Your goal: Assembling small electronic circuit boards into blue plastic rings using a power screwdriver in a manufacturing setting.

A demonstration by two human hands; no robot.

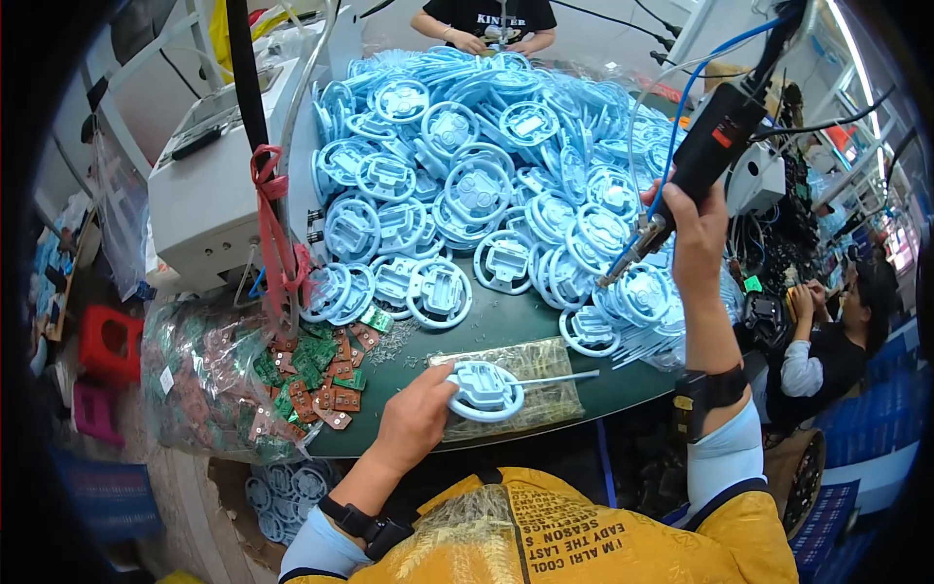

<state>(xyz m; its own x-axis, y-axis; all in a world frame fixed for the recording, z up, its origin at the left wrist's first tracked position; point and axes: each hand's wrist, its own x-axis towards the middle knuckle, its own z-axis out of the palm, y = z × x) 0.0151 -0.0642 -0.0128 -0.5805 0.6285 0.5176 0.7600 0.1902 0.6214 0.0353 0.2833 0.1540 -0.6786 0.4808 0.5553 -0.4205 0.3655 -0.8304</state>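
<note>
My left hand (413, 420) is closed on the rim of a light blue plastic ring-shaped part (484, 391) with a moulded centre. A thin pale stick juts from it to the right. The part is over a tape-covered pad (550, 368) at the table's near edge. Raised at the right, my right hand (699, 229) grips a black electric screwdriver (718, 136), its tip slanting down to the left over the pile. That pile of similar light blue parts (477, 190) covers most of the table. Small screws (394, 343) lie loose left of the pad.
Green and brown circuit boards (311, 380) spill from a clear plastic bag (199, 389) at the left. Behind them stands a white machine (229, 185) with red ties hanging beside it. Cables hang at upper right. One person (496, 24) sits across the table, another (827, 341) at right.
</note>
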